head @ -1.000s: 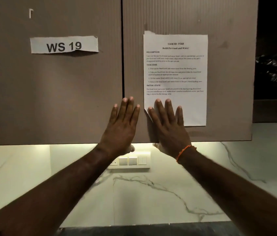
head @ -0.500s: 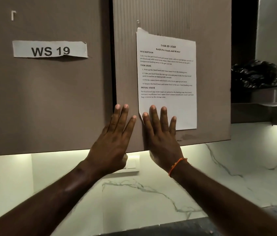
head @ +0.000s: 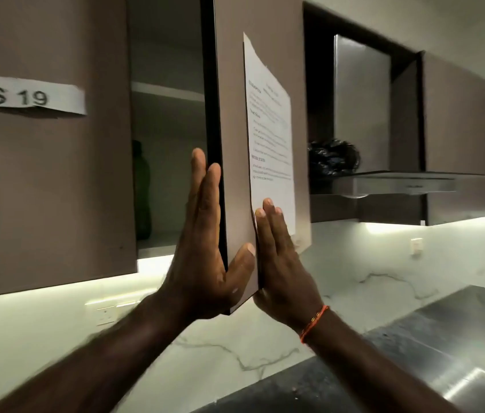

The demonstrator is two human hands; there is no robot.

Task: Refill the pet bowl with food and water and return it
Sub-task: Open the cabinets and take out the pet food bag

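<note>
Swung well open since half a second ago: door (head: 265, 138), then only just parting from its neighbour, now stands nearly edge-on to the camera, with the cupboard (head: 169, 144) showing behind it. Both hands moved with it. Left hand (head: 205, 248) now clasps the door's lower corner, straight fingers close together flat on the inner face, thumb hooked round onto the outer face. Right hand (head: 280, 257) flat on the outer face, fingers straight and close together, tips touching the bottom of the sheet (head: 271, 129) taped there. Neither hand curled into a fist.

Step in hand, as a judgement: opening the storage cupboard to fetch pet food (very early in the task, nothing yet filled). No pet bowl in view anywhere, so its whereabouts cannot be told. Inside, on the bottom shelf at the left, a dark green container (head: 141, 186), half hidden by the closed left door (head: 47, 174) with its "WS 19" label (head: 26, 96); contents unknown. Upper shelf (head: 166, 90) shows nothing from this angle.

Next move probably calls for pushing the door fully clear, freeing one hand and reaching in past the left door's edge for whatever holds the food. Worth looking deeper first, since much of the interior is dark.
</note>
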